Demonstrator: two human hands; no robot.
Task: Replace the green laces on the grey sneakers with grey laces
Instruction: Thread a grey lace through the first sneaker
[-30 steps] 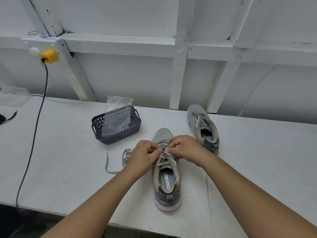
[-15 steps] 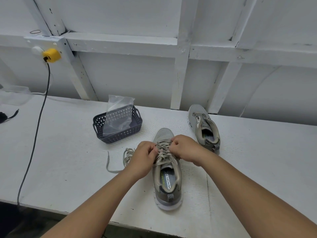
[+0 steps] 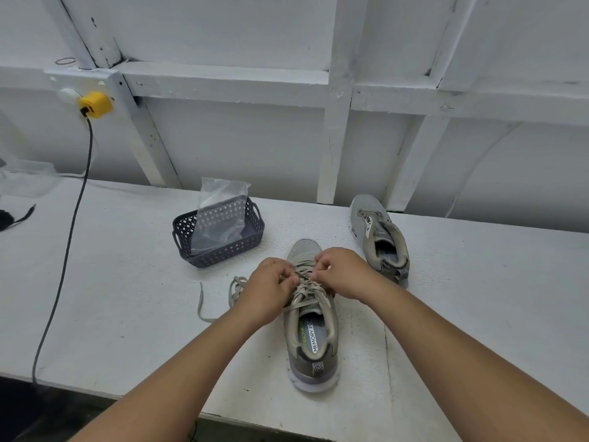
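The near sneaker (image 3: 310, 317), mid-tabletop, is partly laced, both hands (image 3: 271, 287) (image 3: 342, 272) pinching its lace; the far sneaker (image 3: 379, 237) remains unlaced.

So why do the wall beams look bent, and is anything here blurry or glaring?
Head view: the wide-angle lens bows the wall beams and table edge; light is soft and even, shadows faint, no glare except a mild sheen on the plastic bag; the near sneaker and its insole print are sharp.
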